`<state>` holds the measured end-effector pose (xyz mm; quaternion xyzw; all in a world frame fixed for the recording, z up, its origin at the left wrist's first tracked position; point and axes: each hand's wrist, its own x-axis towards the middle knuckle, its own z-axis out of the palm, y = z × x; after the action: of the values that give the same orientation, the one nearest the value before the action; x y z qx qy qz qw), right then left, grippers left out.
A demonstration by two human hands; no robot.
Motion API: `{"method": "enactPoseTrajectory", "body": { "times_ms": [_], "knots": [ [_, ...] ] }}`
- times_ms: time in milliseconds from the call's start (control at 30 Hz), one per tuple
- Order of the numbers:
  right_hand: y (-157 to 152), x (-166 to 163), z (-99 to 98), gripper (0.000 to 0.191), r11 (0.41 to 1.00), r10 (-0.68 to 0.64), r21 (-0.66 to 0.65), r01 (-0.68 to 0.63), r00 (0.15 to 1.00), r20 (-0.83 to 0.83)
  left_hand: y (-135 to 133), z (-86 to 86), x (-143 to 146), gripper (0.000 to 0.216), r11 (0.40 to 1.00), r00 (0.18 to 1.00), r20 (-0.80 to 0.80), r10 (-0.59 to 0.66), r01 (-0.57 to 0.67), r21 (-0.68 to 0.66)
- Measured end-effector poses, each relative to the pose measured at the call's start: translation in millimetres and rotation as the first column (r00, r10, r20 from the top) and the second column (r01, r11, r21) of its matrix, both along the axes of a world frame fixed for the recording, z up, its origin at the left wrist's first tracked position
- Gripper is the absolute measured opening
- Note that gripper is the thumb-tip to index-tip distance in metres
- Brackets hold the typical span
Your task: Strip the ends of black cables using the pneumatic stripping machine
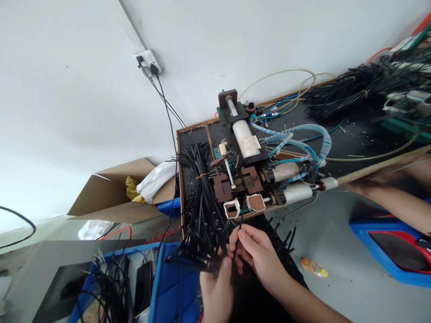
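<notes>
My left hand [217,282] and my right hand [257,251] meet low in the head view, just in front of the bench edge. Both are closed in a pinch around thin black cable pieces [239,224] that stick up between the fingers. More loose black pieces [198,251] fan out to the left of my left hand. A tied bundle of black cables [198,179] lies on the dark bench [353,139] behind them. To its right stands a small pneumatic press [242,175] with brown jaws, white cylinders and blue hoses.
A blue crate [168,287] with black cables sits at lower left, an open cardboard box [124,193] behind it. Another person's arm [393,199] reaches in at right over a blue bin [390,246]. A large cable pile [357,89] lies at the back right. A wall socket [148,63] has plugs in it.
</notes>
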<state>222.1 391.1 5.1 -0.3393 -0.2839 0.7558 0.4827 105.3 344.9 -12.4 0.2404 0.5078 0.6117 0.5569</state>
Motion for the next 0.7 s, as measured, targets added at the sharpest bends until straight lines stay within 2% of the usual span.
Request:
{"method": "enactPoseTrajectory", "body": {
  "times_ms": [100,233,400,500,700],
  "knots": [
    [10.2,-3.2,-9.6,0.045,0.997,-0.06,-0.047,0.052,0.982,-0.177,2.7,7.2,0.5,0.027,0.997,0.999,-0.021,-0.031,0.033,0.074],
    [18.5,-1.5,-10.5,0.044,0.996,-0.037,-0.083,0.01,0.943,-0.332,0.3,5.4,0.0,0.023,0.992,0.994,-0.108,0.035,-0.021,0.124],
    [21.5,8.4,-11.1,0.043,0.993,-0.059,-0.119,0.015,0.925,-0.376,-2.6,-1.8,-0.6,0.026,0.988,0.978,-0.2,0.06,-0.03,0.152],
    [23.0,16.9,-14.4,0.042,0.989,-0.057,-0.149,-0.005,0.912,-0.406,-0.1,0.5,2.7,0.026,0.989,0.987,-0.153,0.047,-0.025,0.146],
    [27.2,21.7,-19.6,0.042,0.974,0.005,-0.196,-0.118,0.867,-0.498,3.5,3.8,7.6,0.033,0.978,0.99,-0.113,-0.088,0.108,0.178]
  ]
}}
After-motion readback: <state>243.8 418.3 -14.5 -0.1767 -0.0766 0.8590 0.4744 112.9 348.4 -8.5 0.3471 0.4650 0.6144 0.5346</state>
